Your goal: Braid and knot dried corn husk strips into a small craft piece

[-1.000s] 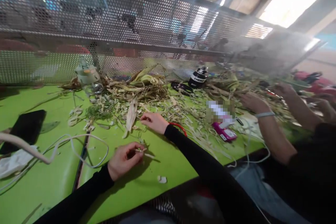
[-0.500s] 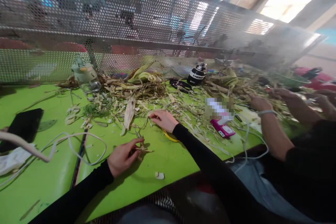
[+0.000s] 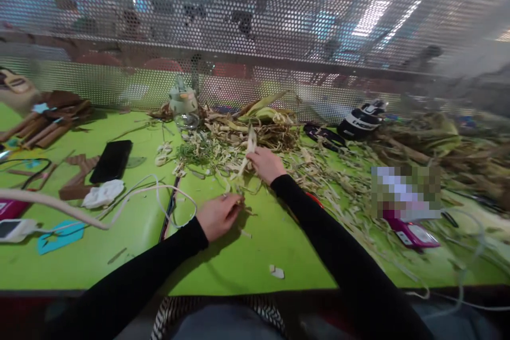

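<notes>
My right hand pinches a pale dried corn husk between thumb and fingers, at the near side of a heap of husks. Lower and to the left, my left hand is closed, its fingertips round a small bundle of husk strips that is mostly hidden by the fingers. Shredded husk scraps lie about my right hand, with a clump of green strands left of it. A small white piece rests near the table edge.
A green-lidded bottle and a black bottle stand before a perforated metal screen. On the left lie a black phone, white cables and brown paper pieces. A magenta device sits at right.
The view has swung to the right of its former tilt and now shows more of the left table. My right hand has moved up to the husk and taken hold of it. My left hand stays closed.
</notes>
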`<state>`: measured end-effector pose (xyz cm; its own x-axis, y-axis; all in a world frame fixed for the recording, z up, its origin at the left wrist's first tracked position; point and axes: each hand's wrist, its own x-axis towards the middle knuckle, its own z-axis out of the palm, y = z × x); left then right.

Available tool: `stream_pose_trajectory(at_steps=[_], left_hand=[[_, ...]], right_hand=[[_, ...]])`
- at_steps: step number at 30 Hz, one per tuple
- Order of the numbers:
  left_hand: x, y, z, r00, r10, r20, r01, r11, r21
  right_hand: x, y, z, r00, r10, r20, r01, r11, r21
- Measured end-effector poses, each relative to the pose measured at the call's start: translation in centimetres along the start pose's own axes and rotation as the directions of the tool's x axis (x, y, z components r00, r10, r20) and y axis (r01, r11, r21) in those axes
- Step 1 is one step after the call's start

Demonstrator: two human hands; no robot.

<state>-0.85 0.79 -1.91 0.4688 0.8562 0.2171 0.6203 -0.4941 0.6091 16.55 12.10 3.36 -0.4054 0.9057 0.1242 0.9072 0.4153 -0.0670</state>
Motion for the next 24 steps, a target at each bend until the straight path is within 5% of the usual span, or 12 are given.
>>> stream_pose_trajectory(at_steps=[3, 9, 13, 24], left_hand=[[0.4, -0.7, -0.2, 0.997, -0.065, -0.043, 0.066, 0.998, 0.021], [0.4, -0.5, 0.0, 0.999, -0.026, 0.035, 0.029, 0.997, -0.077], [0.2, 0.1, -0.3, 0.999, 0.026, 0.035, -0.022, 0.992, -0.126], [0.3, 0.1, -0.8, 0.993, -0.121, -0.005, 0.114, 0.948, -0.297]], right_hand=[[0.0, 1.2, -0.8, 0.998, 0.039, -0.046, -0.038, 0.999, 0.023], [0.2, 2.5, -1.0, 0.987, 0.137, -0.088, -0.121, 0.978, 0.171], [0.3, 1.5, 0.5, 0.982, 0.184, -0.05, -0.162, 0.941, 0.297], [-1.6, 0.9, 2.0, 0.949, 0.304, -0.081, -0.226, 0.837, 0.498]])
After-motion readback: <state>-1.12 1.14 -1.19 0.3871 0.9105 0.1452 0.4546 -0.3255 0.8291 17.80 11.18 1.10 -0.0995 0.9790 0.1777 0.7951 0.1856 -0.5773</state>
